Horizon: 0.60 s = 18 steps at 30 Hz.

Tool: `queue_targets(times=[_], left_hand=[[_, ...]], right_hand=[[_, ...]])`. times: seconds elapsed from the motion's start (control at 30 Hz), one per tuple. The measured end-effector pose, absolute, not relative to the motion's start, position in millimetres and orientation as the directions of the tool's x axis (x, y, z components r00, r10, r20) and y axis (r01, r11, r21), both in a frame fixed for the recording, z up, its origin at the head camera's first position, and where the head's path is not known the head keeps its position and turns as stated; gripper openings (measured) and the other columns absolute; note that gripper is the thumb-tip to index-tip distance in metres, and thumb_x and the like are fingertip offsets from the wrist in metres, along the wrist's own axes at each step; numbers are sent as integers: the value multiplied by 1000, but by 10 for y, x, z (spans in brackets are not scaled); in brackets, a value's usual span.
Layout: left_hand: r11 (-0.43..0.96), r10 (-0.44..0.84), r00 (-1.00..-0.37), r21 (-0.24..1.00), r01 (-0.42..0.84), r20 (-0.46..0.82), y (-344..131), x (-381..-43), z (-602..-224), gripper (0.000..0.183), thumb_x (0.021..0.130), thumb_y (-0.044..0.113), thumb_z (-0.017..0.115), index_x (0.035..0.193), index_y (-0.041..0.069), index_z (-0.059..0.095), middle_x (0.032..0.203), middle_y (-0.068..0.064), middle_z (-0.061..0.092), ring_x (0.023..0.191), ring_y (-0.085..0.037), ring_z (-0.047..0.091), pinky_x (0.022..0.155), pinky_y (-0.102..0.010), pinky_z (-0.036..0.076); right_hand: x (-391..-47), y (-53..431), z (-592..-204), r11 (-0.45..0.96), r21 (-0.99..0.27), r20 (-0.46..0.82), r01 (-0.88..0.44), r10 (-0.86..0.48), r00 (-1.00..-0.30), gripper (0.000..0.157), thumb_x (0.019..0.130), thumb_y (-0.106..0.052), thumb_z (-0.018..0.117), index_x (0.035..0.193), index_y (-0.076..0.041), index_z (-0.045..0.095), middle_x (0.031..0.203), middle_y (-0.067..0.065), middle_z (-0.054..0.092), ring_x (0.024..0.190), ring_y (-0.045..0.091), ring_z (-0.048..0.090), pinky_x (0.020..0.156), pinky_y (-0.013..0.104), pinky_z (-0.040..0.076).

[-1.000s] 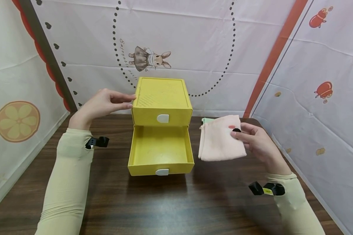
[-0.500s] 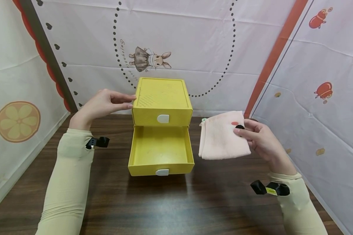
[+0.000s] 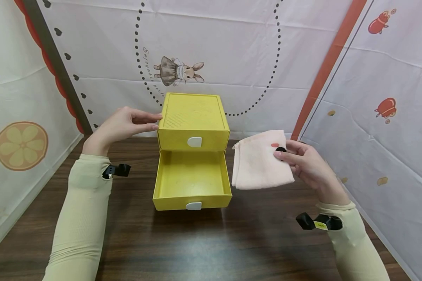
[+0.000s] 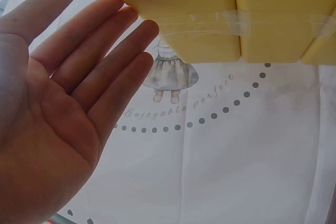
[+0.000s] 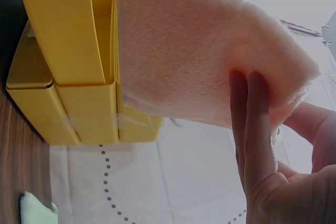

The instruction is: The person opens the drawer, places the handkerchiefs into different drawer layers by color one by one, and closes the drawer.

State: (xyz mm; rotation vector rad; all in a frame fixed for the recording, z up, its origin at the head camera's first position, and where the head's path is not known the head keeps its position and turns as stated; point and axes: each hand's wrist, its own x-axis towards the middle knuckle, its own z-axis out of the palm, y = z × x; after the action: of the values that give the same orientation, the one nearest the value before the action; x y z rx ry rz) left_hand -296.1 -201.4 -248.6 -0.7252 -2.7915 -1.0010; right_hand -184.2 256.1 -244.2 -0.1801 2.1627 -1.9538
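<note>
A yellow drawer unit (image 3: 193, 113) stands on the table, with one drawer (image 3: 192, 175) pulled out below the top one; bare floor shows inside it. My left hand (image 3: 116, 127) has its fingers extended, their tips at the unit's upper left edge; the left wrist view shows the palm and straight fingers beside the yellow side wall. In my right hand (image 3: 311, 166) a folded pink towel (image 3: 258, 164) is pinched at its right edge, thumb in front and fingers behind. A red spot and a black patch mark the towel. It hangs just right of the open drawer.
A pale green cloth (image 5: 38, 211) lies on the table in the right wrist view, hidden behind the towel in the head view. Printed sheets (image 3: 246, 50) wall the dark wooden table (image 3: 183, 249) at the back and both sides. Clear tape (image 4: 210, 24) runs across the unit's side.
My right hand and the towel have risen slightly, swung right, then come back left toward the unit. The green cloth has gone behind the towel. My left hand and the drawer stay put.
</note>
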Motion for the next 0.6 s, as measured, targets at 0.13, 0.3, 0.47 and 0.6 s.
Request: queue_targets(times=[0.13, 0.3, 0.47, 0.6], left_hand=[[670, 406, -883, 580, 463, 235, -2016, -2966, -2493, 43, 74, 53, 61, 114, 38, 59, 111, 9, 61, 97, -5, 56, 80, -34, 45], [663, 406, -885, 593, 458, 229, -2022, -2967, -2494, 43, 74, 53, 61, 114, 37, 59, 111, 11, 61, 99, -6, 56, 82, -36, 45], [661, 408, -883, 592, 461, 232, -2019, -2961, -2484, 43, 75, 52, 61, 114, 37, 59, 111, 12, 61, 99, -5, 56, 82, -35, 45], [664, 410, -883, 589, 461, 230, -2013, -2953, -2471, 43, 75, 52, 61, 115, 36, 59, 111, 12, 61, 99, -5, 56, 82, -34, 44]], right_hand=[[-1865, 2518, -2426, 116, -991, -91, 64, -245, -965, 57, 84, -16, 61, 133, -4, 34, 94, -1, 62, 72, 10, 63, 64, 28, 52], [-1904, 2473, -2407, 128, -990, -96, 62, -273, -957, 55, 84, -14, 61, 132, -4, 36, 94, 0, 63, 74, 11, 64, 66, 30, 52], [-1938, 2412, -2372, 139, -989, -93, 51, -313, -945, 54, 84, -12, 61, 131, -4, 37, 95, 1, 64, 75, 12, 64, 66, 31, 52], [-1958, 2350, -2351, 167, -985, -105, 53, -322, -941, 53, 83, -14, 62, 130, -4, 39, 97, 3, 63, 78, 15, 64, 68, 34, 52]])
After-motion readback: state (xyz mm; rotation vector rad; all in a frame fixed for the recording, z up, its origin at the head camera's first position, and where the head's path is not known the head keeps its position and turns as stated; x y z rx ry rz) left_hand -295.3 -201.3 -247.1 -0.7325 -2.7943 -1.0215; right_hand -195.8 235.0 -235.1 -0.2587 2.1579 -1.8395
